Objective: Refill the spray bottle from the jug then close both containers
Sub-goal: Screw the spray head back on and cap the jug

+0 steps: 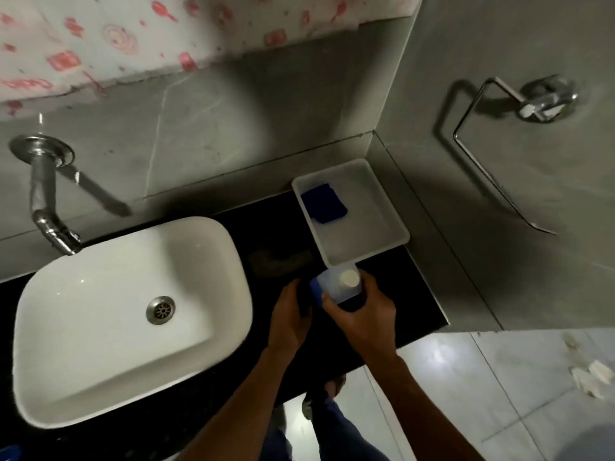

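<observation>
Right grip (361, 311) wraps the translucent jug (336, 287), white cap (349, 278) on, at desk (422, 294) edge below the tray (396, 224) | left grip (293, 314) curls round a dark object, unclear | jug likely light, slick plastic; hold body low, steady for uncapping.

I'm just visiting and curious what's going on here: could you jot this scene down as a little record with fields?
Place: black countertop beside a white basin
Right hand: grips a translucent bottle with a white cap
Left hand: holds a dark object next to the bottle; too dark to identify
Tray: white plastic tray behind the hands, holding a blue cloth
Wall: metal tap above the basin, towel ring on the right
Pouring: none visible
</observation>
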`<state>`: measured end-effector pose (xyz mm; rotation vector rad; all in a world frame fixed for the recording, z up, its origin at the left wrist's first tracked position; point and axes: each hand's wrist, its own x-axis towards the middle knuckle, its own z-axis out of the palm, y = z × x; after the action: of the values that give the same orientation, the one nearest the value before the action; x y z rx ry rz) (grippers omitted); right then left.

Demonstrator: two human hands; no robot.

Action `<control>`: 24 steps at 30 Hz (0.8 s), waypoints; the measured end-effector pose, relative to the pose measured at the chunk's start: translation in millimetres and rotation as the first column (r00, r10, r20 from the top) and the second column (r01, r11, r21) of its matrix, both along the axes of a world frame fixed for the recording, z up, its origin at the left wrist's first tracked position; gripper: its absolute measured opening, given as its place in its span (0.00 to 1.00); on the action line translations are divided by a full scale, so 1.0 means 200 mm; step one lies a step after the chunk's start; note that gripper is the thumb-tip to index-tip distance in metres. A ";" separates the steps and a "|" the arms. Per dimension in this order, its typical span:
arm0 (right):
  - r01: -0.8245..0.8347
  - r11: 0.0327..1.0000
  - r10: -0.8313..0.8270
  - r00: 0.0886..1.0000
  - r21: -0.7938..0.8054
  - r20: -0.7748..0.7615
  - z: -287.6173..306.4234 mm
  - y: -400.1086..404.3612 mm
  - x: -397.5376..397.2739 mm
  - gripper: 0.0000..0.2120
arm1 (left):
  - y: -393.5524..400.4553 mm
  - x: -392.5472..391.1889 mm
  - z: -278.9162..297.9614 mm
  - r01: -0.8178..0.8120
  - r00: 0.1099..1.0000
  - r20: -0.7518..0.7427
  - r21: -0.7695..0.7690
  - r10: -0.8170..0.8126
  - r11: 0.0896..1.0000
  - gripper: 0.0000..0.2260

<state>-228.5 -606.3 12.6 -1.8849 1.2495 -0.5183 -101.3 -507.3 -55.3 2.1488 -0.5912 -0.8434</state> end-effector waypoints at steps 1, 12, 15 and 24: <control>0.022 1.000 -0.022 1.000 0.000 0.007 0.02 -0.06 0.01 0.40 | -0.04 0.02 -0.01 0.014 0.999 0.041 0.020 -0.015 1.000 0.22; 0.163 0.985 -0.160 0.986 -0.060 0.049 0.00 -0.75 0.37 0.34 | -0.33 0.36 -0.26 0.091 0.912 0.392 0.101 -0.124 0.991 0.25; 0.153 0.988 -0.153 0.985 -0.004 0.084 -0.08 -0.92 0.48 0.36 | -0.40 0.41 -0.34 0.110 0.872 0.462 0.132 -0.159 0.985 0.25; 0.178 0.981 -0.171 0.982 -0.082 0.086 -0.33 -1.22 0.73 0.33 | -0.55 0.47 -0.56 0.050 0.805 0.543 0.339 -0.238 0.940 0.34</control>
<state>-82.6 -850.4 -53.9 -1.8186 1.3663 -0.7458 -8.2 -616.9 -168.2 2.6993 -0.9956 -0.3482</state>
